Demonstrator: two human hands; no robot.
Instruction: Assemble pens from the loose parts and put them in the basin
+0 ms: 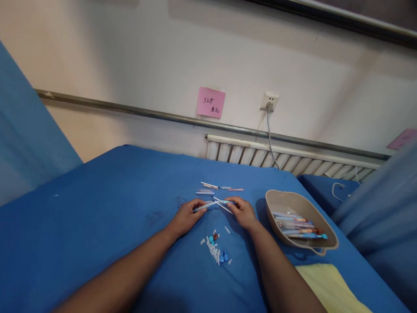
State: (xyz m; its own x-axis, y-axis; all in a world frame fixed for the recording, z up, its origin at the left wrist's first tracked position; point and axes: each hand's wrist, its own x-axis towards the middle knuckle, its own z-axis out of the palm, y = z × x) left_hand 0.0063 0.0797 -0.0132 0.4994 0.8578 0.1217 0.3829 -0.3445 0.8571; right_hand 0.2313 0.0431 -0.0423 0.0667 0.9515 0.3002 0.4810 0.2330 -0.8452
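Note:
My left hand (186,216) rests on the blue table cover (97,226), its fingers pinched on a pale pen barrel (204,206) that points to the right. My right hand (241,211) faces it, fingers closed on a blue pen part (224,202) and a thin white refill (224,207). The two pieces meet between the hands. A few more pen parts (215,188) lie just beyond the hands. A heap of small white and blue caps and tips (216,251) lies between my forearms.
A beige oval basin (286,202) with several finished pens stands to the right of my right hand. A yellow cloth (329,287) lies at the near right. Behind the table are a radiator (293,158), a wall socket (269,102) with a cable, and a pink note (211,102).

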